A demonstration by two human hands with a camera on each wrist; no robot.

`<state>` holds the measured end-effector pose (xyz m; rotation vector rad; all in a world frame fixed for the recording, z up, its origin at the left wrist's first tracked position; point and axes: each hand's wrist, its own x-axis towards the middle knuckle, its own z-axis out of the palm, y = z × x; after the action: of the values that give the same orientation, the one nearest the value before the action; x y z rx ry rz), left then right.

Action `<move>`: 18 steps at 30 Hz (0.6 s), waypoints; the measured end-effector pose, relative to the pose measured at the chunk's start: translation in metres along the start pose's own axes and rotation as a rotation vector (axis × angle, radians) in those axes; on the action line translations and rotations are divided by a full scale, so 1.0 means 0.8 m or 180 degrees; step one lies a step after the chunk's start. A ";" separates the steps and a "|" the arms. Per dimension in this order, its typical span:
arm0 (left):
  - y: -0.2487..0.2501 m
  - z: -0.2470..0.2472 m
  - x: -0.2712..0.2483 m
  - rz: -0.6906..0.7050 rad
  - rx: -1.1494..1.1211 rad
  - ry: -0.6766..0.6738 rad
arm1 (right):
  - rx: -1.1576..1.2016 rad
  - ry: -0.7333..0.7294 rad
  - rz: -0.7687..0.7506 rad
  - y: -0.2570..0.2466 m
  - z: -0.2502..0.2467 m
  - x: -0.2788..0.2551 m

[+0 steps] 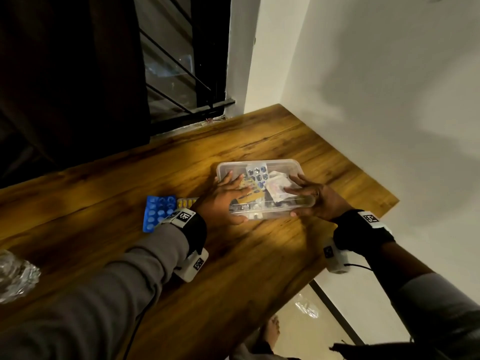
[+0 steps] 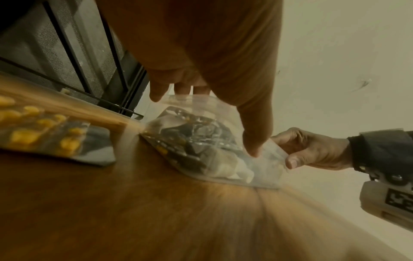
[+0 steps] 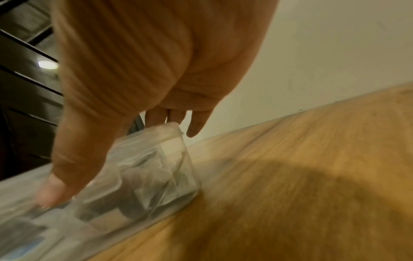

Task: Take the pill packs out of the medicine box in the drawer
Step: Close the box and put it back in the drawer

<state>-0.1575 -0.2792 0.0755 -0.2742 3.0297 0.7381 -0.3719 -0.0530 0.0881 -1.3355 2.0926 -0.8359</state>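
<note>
Clear box (image 1: 292, 164) near right edge of table (image 1: 259, 255): left hand (image 1: 223, 201) spread over top, thumb clamping; right hand (image 1: 317, 198) grips end.

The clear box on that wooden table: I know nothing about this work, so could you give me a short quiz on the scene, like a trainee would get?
1. True or false: only the left hand is on the clear box.
2. What lies on the table beside the left wrist? A) a blue blister pack B) a red cup C) a pair of scissors
3. Fill in: the pills in the strip next to the blue pack are ____ in colour.

Key: 1 false, the right hand holds the box's other end; 2 A; 3 yellow.
</note>
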 end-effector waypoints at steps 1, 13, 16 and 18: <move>-0.002 0.001 0.000 0.0031 -0.0007 0.0025 | -0.0031 0.0063 -0.0049 0.002 0.003 0.000; 0.015 -0.003 -0.004 -0.0108 0.0159 0.0074 | -0.0931 0.0472 -0.0574 0.020 0.015 -0.004; 0.022 -0.004 -0.006 -0.0180 0.0223 0.0069 | -0.1346 0.0466 -0.0795 0.027 0.015 -0.004; 0.027 -0.002 -0.007 -0.0218 0.0257 0.0099 | -0.1533 0.0488 -0.0864 0.026 0.014 -0.003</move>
<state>-0.1555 -0.2599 0.0871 -0.3894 3.0525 0.6110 -0.3754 -0.0466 0.0654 -1.8909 2.3633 -0.5675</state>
